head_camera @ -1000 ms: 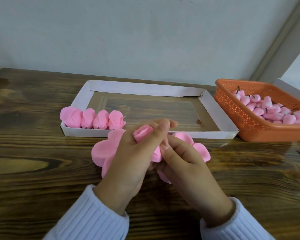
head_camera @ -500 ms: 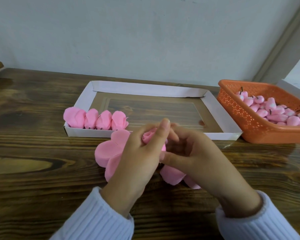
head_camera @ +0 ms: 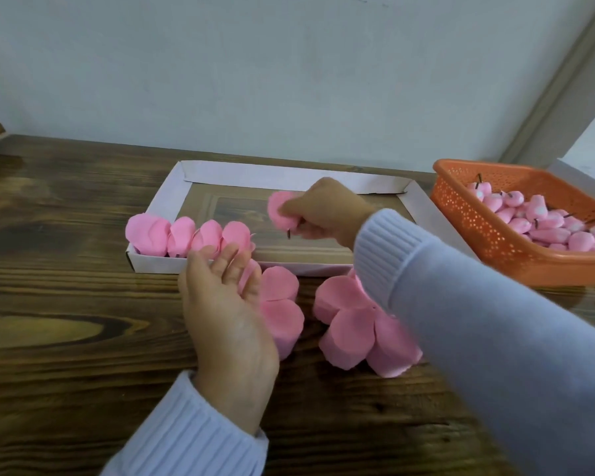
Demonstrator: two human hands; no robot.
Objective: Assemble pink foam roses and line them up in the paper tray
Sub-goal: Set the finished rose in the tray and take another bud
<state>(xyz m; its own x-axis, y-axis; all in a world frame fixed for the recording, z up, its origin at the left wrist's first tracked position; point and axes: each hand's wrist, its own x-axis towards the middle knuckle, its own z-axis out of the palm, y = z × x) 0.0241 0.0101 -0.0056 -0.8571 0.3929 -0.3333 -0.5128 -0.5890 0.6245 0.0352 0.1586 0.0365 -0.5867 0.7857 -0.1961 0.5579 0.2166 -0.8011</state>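
Note:
My right hand [head_camera: 318,211] grips a finished pink foam rose [head_camera: 278,211] by its base, a dark stem end poking out below, and holds it over the middle of the white paper tray [head_camera: 282,175]. Several finished roses [head_camera: 189,235] stand in a row along the tray's near left side. My left hand [head_camera: 225,304] hovers with relaxed fingers just in front of that row, holding nothing. Two stacks of pink foam petal sheets lie on the table before the tray: the left stack [head_camera: 280,310] beside my left hand, the right stack [head_camera: 354,328] under my right forearm.
An orange perforated basket [head_camera: 468,214] at the right holds several pink foam buds with dark stems. A white box edge [head_camera: 584,176] shows behind it. The dark wooden table [head_camera: 66,304] meets a pale wall at the back.
Both hands were wrapping petals round a bud in front of the tray. Now my right hand has carried the rose over the tray, and my left hand has let go and opened.

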